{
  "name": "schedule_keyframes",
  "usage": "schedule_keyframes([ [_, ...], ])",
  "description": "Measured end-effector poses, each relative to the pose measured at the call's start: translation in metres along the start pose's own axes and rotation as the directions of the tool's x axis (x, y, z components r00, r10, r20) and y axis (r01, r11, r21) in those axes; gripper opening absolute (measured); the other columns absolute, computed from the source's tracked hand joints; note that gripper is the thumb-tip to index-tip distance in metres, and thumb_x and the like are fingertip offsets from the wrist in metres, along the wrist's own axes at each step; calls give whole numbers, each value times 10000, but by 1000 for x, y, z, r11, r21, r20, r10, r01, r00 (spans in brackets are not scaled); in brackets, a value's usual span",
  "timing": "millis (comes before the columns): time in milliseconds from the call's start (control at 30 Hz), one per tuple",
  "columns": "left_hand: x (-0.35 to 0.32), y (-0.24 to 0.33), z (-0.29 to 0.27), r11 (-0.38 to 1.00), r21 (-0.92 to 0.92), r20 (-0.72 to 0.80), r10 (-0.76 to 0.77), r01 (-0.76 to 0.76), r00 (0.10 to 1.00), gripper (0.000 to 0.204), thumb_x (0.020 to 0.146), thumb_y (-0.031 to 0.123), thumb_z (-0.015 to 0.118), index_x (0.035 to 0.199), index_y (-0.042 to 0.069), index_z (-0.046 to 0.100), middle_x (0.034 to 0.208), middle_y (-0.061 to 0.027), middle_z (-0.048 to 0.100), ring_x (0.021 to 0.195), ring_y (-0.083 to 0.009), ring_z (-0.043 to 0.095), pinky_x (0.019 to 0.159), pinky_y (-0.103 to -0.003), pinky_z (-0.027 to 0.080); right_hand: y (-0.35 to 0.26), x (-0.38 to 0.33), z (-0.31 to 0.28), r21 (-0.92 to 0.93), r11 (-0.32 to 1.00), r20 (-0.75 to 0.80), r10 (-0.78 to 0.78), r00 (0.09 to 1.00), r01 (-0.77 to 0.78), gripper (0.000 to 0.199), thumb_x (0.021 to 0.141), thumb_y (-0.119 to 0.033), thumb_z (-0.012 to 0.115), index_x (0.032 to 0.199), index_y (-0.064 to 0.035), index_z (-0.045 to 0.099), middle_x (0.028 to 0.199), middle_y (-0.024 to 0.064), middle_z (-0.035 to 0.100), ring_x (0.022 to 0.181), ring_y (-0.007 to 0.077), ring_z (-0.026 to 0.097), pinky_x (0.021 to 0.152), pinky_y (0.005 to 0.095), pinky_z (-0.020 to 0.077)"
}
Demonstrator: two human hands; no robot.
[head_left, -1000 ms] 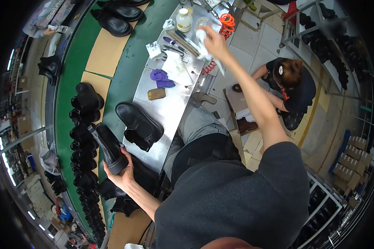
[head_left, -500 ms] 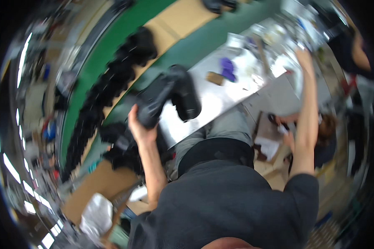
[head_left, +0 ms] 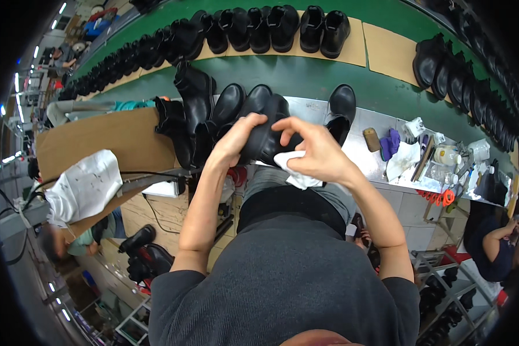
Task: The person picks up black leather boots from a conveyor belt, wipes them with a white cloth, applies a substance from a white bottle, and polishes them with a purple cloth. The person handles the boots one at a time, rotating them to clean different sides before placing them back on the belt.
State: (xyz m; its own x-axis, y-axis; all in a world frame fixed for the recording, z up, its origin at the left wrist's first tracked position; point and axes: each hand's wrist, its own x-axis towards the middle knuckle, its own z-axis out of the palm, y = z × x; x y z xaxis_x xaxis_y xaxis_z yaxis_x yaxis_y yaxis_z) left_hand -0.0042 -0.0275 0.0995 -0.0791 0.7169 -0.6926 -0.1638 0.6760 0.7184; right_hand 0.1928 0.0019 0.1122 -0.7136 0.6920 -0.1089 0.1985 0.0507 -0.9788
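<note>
Close in front of me, my left hand (head_left: 234, 140) grips a black leather boot (head_left: 264, 131) from its left side, thumb along the top. My right hand (head_left: 324, 152) is at the boot's right side, its fingers bent and a white cloth (head_left: 297, 176) pinched in it. The cloth hangs down below the palm. Another black boot (head_left: 342, 105) stands on the metal tabletop (head_left: 311, 108), just beyond my right hand. Several more black boots (head_left: 197, 95) crowd together to the left of my left hand.
Beyond the tabletop, rows of black boots (head_left: 271, 32) stand on cardboard over a green surface. To the right lie a brown block (head_left: 371, 139), a purple cloth (head_left: 390, 144), and clear bottles (head_left: 445, 154). A cardboard sheet (head_left: 106, 138) is at left. Other people (head_left: 493, 248) work nearby.
My right hand has come back from the supplies at the far right and now holds a white cloth at the boot. The boot in my left hand is nearer my middle; my view has turned.
</note>
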Motion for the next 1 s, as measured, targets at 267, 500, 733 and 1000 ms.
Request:
schedule_keyframes([
  [267,11,-37,12,889,444,153,-197,110,968,497,871,413,417,1178,26,470,1179,-210,323,916,-330,582,539,-387,565,30,-42,62,-128,971,-315,152,937,-201,542,630,-69,682,1144,53,560,1010,153,539,850,241,590,673,314,508],
  [500,7,-30,33,852,484,86,-273,199,958,582,839,448,390,1256,47,445,1235,-216,270,999,-351,554,600,-398,598,27,-54,70,-227,933,-467,146,872,-278,534,632,-8,674,1155,66,592,1026,135,528,685,165,607,614,302,508],
  [733,8,-30,36,841,513,72,-241,171,968,623,822,464,384,1271,38,448,1253,-254,289,930,-347,605,557,-358,600,36,-55,66,-114,958,-470,180,864,-261,433,688,71,611,1121,66,607,1048,111,529,842,149,621,651,229,538],
  [1000,6,-30,37,847,503,83,-247,174,965,630,832,447,390,1301,26,418,1289,-255,241,1010,-382,566,568,-374,601,40,-58,70,-161,962,-488,116,865,-220,415,694,75,597,1109,72,600,1040,79,518,780,153,626,605,235,516],
])
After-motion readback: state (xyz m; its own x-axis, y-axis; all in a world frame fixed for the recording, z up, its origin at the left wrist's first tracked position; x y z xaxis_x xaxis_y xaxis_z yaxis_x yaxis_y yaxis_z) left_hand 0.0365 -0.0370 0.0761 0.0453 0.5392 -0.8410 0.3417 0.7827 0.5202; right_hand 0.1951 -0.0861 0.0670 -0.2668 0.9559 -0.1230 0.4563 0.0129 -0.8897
